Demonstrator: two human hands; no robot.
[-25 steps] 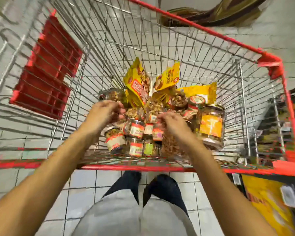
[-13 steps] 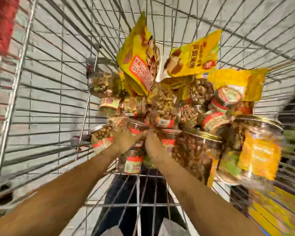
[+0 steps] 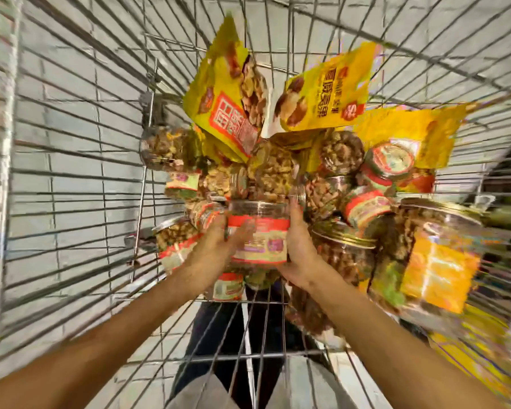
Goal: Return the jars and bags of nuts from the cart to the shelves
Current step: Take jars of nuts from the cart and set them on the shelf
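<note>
Both hands hold one jar (image 3: 260,231) in the middle of the frame, over the near end of the cart (image 3: 71,149). The jar is clear, full of nuts, with a red band above a pale label, and stands roughly upright. The left hand (image 3: 216,252) grips its left side with fingers laid across the label, though blur smears them. The right hand (image 3: 300,249) grips its right side, thumb pointing up along the wall toward the rim. The forearms come in from the two lower corners. A heap of other nut goods fills the centre and right of the cart. Just below the jar a small jar (image 3: 227,286) peeks out. Left of the left hand is a tilted jar (image 3: 174,240), and above that, at the wire wall, a lying jar (image 3: 165,146). Just right of the right hand is a gold-lid jar (image 3: 345,255); beyond it, at mid right, is a big jar (image 3: 437,261) with an orange label. Three yellow bags stand at the top of the heap: a left bag (image 3: 219,95), a middle bag (image 3: 322,95) and a right bag (image 3: 410,131). Below the right bag a red-rimmed lid (image 3: 391,157) faces the camera. Dark trousers (image 3: 219,335) show through the wire at bottom centre, and grey tiles (image 3: 71,84) at left.
</note>
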